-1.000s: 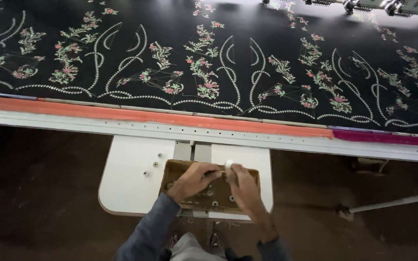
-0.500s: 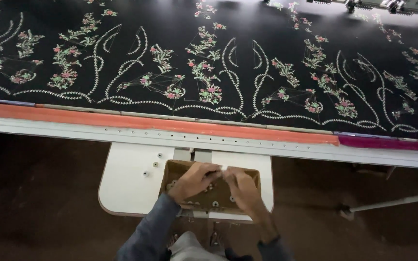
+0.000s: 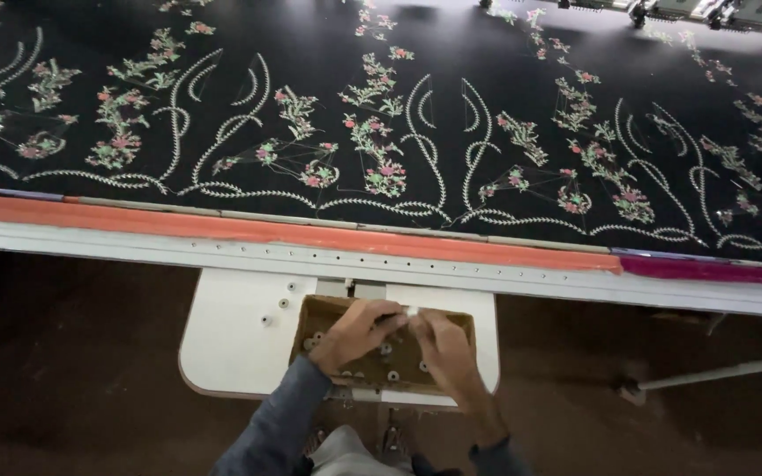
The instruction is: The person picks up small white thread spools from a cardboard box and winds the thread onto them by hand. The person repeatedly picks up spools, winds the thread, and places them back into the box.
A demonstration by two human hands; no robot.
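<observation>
head view, looking down: nearest the camera are grey-blue sleeves, and from them both hands reach over a shallow brown cardboard box (image 3: 319, 310) that sits on a small white table (image 3: 231, 335). the left hand (image 3: 356, 333) is curled, its fingertips pinched on a small white piece (image 3: 412, 310) above the box's far edge. the right hand (image 3: 444, 348) lies just beside it, fingers bent in toward the same piece; whether it truly grips it i cannot tell. small white bobbins (image 3: 392, 375) lie scattered in the box, and a few more rest on the table to the left. beyond the table runs a long white rail (image 3: 134, 247) with an orange strip (image 3: 222, 227) along it. farther off spreads black fabric (image 3: 451, 44) embroidered with white scrolls and pink-and-green flowers.
</observation>
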